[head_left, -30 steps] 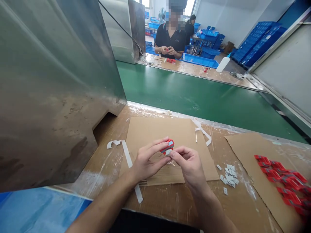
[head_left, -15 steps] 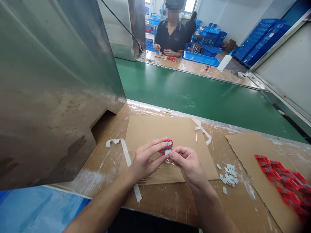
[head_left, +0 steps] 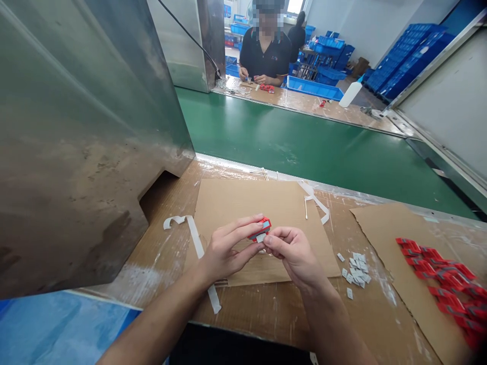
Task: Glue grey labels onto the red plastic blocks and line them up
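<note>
A small red and grey toy part [head_left: 265, 223] is held above the brown cardboard sheet [head_left: 228, 197]. My left hand [head_left: 230, 246] grips it, fingers over the top and thumb below. A small pale grey piece [head_left: 261, 237] sits at the part's lower side. The pinched thumb and forefinger of my right hand [head_left: 291, 251] touch that piece at its right end. To the right on the wooden table lies a pile of similar pale grey pieces [head_left: 357, 268]. Several red parts [head_left: 451, 279] rest on another cardboard sheet [head_left: 375, 223] at the far right.
A green conveyor belt [head_left: 266, 129] crosses behind the table [head_left: 258, 309]. A metal housing [head_left: 87, 142] stands at the left. White tape strips [head_left: 195, 235] and a cotton swab [head_left: 306, 208] lie near the cardboard. Across the belt sits a person [head_left: 264, 56] beside a white bottle [head_left: 350, 95].
The pale piece at the red part's lower side has tilted slightly, with my right fingertips still at its end. The whole view has shifted a little.
</note>
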Motion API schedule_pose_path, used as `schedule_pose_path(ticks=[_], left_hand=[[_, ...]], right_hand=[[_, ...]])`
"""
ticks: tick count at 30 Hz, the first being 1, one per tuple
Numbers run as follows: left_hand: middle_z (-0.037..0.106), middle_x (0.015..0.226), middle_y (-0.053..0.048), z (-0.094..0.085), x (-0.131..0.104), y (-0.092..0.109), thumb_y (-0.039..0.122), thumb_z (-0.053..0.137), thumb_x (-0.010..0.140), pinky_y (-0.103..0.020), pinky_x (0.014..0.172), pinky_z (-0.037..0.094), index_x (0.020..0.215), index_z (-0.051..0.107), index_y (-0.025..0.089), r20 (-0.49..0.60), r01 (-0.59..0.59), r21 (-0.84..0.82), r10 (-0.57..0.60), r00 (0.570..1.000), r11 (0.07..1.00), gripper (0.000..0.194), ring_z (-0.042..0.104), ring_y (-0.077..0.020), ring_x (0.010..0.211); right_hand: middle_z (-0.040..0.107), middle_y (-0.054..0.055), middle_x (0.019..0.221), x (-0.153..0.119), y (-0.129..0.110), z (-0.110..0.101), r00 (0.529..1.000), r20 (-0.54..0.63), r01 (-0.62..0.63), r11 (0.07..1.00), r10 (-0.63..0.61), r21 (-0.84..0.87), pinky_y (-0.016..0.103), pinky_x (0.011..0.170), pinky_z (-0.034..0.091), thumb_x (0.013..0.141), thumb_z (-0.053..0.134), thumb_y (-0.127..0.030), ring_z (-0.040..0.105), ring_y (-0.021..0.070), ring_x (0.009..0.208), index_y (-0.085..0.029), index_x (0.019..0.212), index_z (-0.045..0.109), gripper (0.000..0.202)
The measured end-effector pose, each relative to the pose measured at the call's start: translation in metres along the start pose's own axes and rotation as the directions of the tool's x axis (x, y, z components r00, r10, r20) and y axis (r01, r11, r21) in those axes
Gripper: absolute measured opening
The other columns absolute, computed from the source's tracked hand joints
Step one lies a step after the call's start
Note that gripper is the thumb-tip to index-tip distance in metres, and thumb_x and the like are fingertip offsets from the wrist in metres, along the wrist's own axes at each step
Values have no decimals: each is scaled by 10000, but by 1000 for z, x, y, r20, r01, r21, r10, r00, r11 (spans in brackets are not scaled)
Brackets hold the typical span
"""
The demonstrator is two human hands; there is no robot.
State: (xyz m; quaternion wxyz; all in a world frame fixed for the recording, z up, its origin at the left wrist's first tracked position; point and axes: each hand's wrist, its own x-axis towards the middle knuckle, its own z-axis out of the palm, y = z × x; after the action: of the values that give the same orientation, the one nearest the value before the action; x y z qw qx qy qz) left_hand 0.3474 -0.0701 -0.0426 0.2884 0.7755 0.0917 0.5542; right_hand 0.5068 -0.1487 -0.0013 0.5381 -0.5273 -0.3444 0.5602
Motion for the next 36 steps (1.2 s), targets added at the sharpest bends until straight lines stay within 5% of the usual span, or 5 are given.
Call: schedule_pose_path(ticks=[7, 13, 18, 28, 36], left_hand=[[718, 1280, -147, 1, -1, 0, 81, 751, 862, -335, 952, 638, 1323, 627, 204, -38, 0, -6, 0, 999, 1000, 493, 728, -220, 1140], [716, 1282, -151, 2, -2, 1, 88, 746, 866, -338, 977, 620, 1318, 635, 200, -34, 75, -113, -80, 996, 991, 479, 720, -221, 1145], [743, 1236, -118, 3, -1, 5, 95, 716, 891, -362, 1002, 603, 1327, 638, 232, -11, 157, -278, -166, 986, 948, 464, 708, -225, 1162], [760, 1176, -111, 3, -1, 9, 149, 721, 905, -313, 906, 626, 1251, 683, 233, 31, 274, -454, -293, 956, 847, 358, 740, -217, 1058], [651, 1192, -97, -2, 9, 20, 318, 657, 965, -280, 830, 621, 1217, 670, 264, 78, 349, -572, -374, 924, 743, 259, 689, -188, 1026]], right_hand=[[650, 3, 587, 0, -1, 1, 998, -40, 49, 993, -54, -106, 244, 556, 427, 710, 876, -457, 523, 101, 554, -172, 663, 729, 324], [673, 12, 825, -4, 4, 5, 910, -194, 305, 909, -366, -283, 259, 551, 495, 732, 881, -341, 589, 139, 669, -228, 991, 738, 317], [681, 65, 1149, -5, 10, 4, 829, -56, 500, 782, -557, -371, 309, 655, 553, 853, 793, -267, 643, 167, 823, -294, 1149, 734, 303], [650, 45, 998, -8, 9, 5, 814, -7, 501, 708, -581, -497, 322, 657, 523, 906, 736, -308, 572, 147, 702, -256, 1120, 667, 231], [630, 40, 1076, -13, 13, 4, 755, 130, 609, 614, -642, -503, 355, 771, 552, 930, 706, -239, 599, 184, 847, -346, 1329, 572, 434]])
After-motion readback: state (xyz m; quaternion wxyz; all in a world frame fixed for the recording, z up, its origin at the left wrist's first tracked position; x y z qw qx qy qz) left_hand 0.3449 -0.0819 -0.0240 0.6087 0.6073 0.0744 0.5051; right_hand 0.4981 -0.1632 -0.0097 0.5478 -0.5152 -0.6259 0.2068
